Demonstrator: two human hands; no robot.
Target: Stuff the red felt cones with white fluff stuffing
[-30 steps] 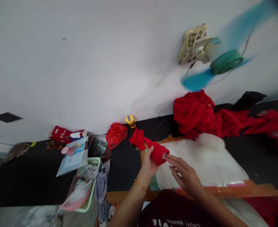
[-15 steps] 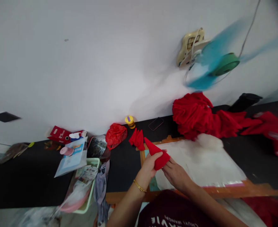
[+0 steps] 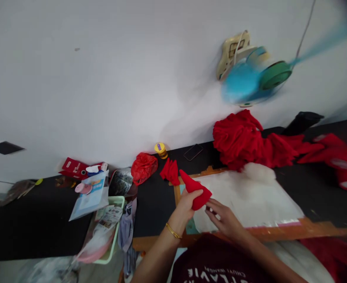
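A red cone of cloth (image 3: 197, 192) with a pointed tip is held in my left hand (image 3: 188, 202), its thumb lying across the front and the tip aimed up and left. Just right of the cone's lower edge is my right hand (image 3: 223, 218), its fingers bent and partly apart; nothing shows between them. Beneath both hands lies a white sheet (image 3: 238, 200) on the table, with a clump of white stuffing (image 3: 259, 175) at its back. Several small red cloth pieces (image 3: 170, 171) lie left of the cone's tip.
A big heap of red cloth (image 3: 238, 139) fills the back right, below a spinning blue fan (image 3: 244, 82). Along the back are a phone (image 3: 193, 152), a yellow-lidded jar (image 3: 161, 150) and a red plastic bag (image 3: 144, 168). A green basket (image 3: 113, 245) stands left.
My right hand has come away from the cone's lower edge and moved slightly down and right, its fingers more bent. The whole view has shifted slightly.
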